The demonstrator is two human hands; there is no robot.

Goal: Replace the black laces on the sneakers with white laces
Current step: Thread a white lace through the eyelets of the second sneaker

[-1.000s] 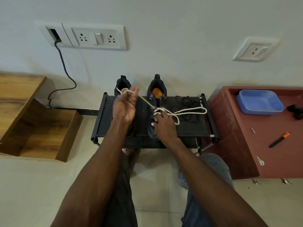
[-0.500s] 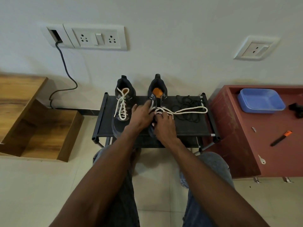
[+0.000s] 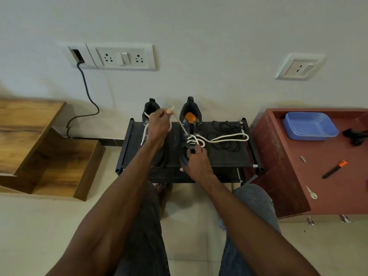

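My left hand point(image 3: 159, 124) is raised over the left sneaker point(image 3: 151, 110), its fingers pinching one end of the white lace point(image 3: 219, 138) and drawing it taut up from the right sneaker point(image 3: 190, 116); my right hand point(image 3: 197, 162) grips that shoe's toe, fingers curled round it to hold it down on the black rack point(image 3: 229, 156). The lace looks soft and limp, light, a little fuzzy, so I judge it will not slip; best pinched near its stiff tip for threading. The other end trails loose to the right across the rack, over the heap of black laces point(image 3: 225, 128); the left sneaker already wears white.
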